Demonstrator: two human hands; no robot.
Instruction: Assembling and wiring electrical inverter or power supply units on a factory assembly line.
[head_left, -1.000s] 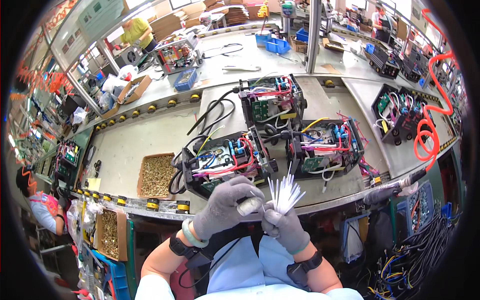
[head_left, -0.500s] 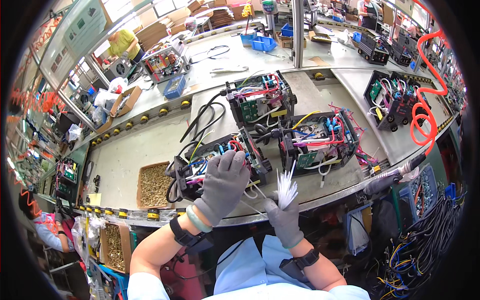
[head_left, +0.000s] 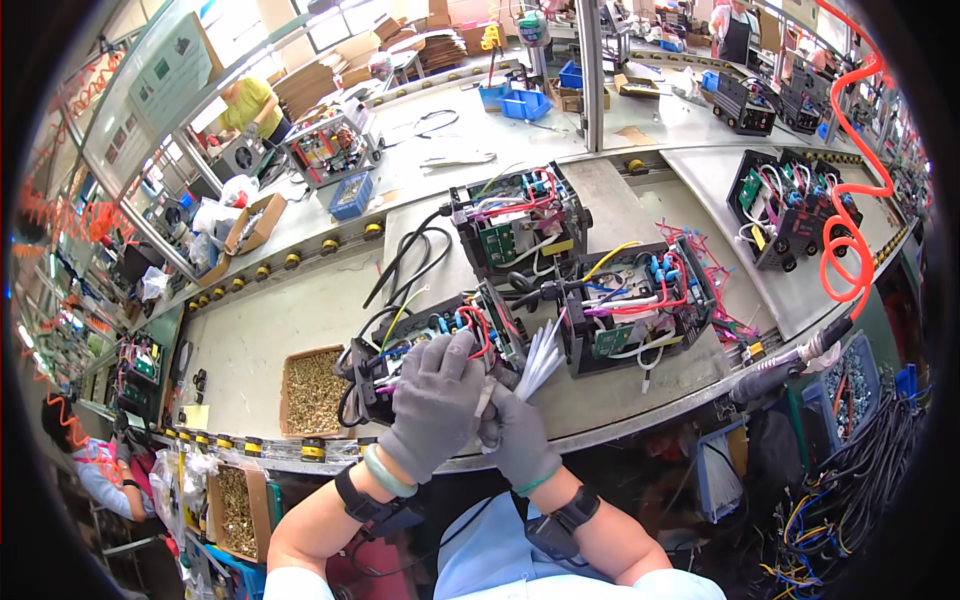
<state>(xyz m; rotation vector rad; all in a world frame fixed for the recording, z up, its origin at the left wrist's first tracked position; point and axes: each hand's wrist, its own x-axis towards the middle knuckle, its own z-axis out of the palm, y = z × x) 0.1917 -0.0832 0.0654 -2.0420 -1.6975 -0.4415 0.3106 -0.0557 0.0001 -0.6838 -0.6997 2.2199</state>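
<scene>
A bundle of white cable ties (head_left: 543,360) fans up out of my right hand (head_left: 522,440), whose gloved fingers are closed round its lower end. My left hand (head_left: 435,405), also in a grey glove, is curled over the near edge of an open black machine unit (head_left: 372,378) with wires and circuit parts inside. Its fingertips point down and are hidden, so what they pinch does not show. One short white strip (head_left: 486,396) lies between the two hands, which nearly touch. Red wires (head_left: 480,325) rise from the unit just beyond my left fingers.
Two more opened units stand close by, one behind (head_left: 520,220) and one to the right (head_left: 640,305). A cardboard box of small brass-coloured parts (head_left: 313,390) sits at the left. A coiled orange hose (head_left: 848,250) hangs at the right, above a handheld power tool (head_left: 770,375).
My right hand has moved left and up with the cable ties, in beside my left hand. My left hand has lowered slightly over the unit.
</scene>
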